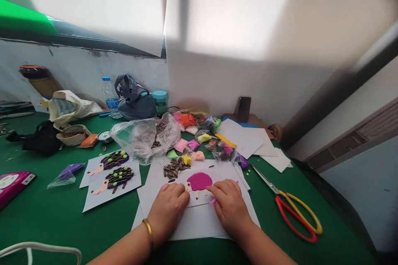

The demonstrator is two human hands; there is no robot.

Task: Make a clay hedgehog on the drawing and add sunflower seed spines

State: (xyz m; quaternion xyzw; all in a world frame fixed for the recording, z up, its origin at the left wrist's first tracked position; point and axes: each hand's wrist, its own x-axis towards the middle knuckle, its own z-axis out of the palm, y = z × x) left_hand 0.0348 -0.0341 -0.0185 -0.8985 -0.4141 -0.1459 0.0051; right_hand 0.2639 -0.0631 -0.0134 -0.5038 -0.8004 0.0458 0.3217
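Observation:
A hedgehog picture made of clay point(200, 181) lies on white paper in front of me, with a magenta body, a pale face and short pale legs. My left hand point(172, 199) rests on the paper with curled fingers, its tips by the hedgehog's face; whatever they may hold is hidden. In my right hand point(229, 201) is a thin pink modelling tool point(213, 201), its ends poking out on both sides. The right index finger reaches the body's right edge. Striped sunflower seeds point(174, 168) are piled just above the hedgehog, beside a yellow clay lump point(186, 159).
Two finished-looking hedgehog cards point(116, 182) lie at left. Behind the paper are a plastic bag point(139, 136) of seeds and several clay packets point(182, 145). Large scissors point(289, 203) lie open at right. A phone point(244, 109), bottle point(108, 93) and blue bag point(135, 103) stand along the wall.

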